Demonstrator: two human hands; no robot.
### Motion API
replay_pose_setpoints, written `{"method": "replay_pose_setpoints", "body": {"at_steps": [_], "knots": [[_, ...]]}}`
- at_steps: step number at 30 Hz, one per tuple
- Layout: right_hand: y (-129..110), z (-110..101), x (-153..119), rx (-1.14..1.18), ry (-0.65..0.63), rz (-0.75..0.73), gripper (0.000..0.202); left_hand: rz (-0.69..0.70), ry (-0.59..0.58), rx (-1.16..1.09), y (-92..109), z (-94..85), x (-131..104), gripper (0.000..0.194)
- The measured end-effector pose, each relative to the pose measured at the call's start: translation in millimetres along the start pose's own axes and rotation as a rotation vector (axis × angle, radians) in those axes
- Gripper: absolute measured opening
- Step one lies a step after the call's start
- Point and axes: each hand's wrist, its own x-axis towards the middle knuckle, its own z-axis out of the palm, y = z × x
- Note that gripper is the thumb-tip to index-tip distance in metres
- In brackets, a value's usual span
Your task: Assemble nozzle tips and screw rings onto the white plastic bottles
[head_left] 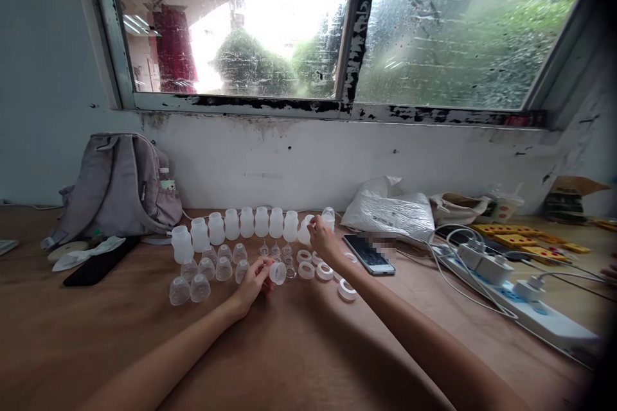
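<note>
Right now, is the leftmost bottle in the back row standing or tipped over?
Standing: the leftmost bottle rises on end from the table, like the next bottle along.

This seems a plain workroom. Frosted white plastic bottles (247, 223) line a brown tabletop (289, 347), with a white power strip (559, 323) right and a paint-chipped window frame (357, 38) far behind.

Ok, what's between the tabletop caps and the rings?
In the head view, clear teats lie between the caps and rings; the left hand, holding another cap, is there too.
</note>
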Motion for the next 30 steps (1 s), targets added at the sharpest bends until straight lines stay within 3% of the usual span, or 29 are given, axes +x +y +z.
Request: {"method": "replay_pose_setpoints", "body": {"at_steps": [6,9,12,14,19,21,26,30], "knots": [[-17.6,-46.8,-33.4,0.048,0.183,-0.259,0.019,0.006,-0.008,-0.002,-7.6,-2.1,3.4,0.036],[-20.8,-58.5,-53.4,0.233,0.072,-0.290,0.017,0.050,-0.004,0.042,-9.6,-2.7,4.2,0.037],[-20.7,-57.4,-74.8,0.340,-0.094,-0.241,0.015,0.059,0.012,0.075,-10.5,-2.6,4.3,0.040],[-20.0,-51.4,-88.7,0.412,-0.137,-0.216,0.014,0.036,0.018,0.082,-10.7,-2.2,4.1,0.041],[-18.7,-31.1,-115.6,0.576,-0.279,-0.209,0.054,0.012,0.014,0.086,-6.5,-0.5,0.8,0.041],[-18.4,-27.1,-119.8,0.526,-0.335,-0.173,0.052,0.011,0.022,0.095,-3.2,0.6,-1.0,0.040],[-16.0,-32.8,-112.0,0.335,-0.346,-0.198,0.033,0.061,0.037,0.115,4.0,2.7,-2.7,0.038],[-10.0,-35.1,-109.3,0.151,-0.231,-0.233,0.045,0.042,0.003,0.101,6.6,3.3,-4.5,0.038]]}}
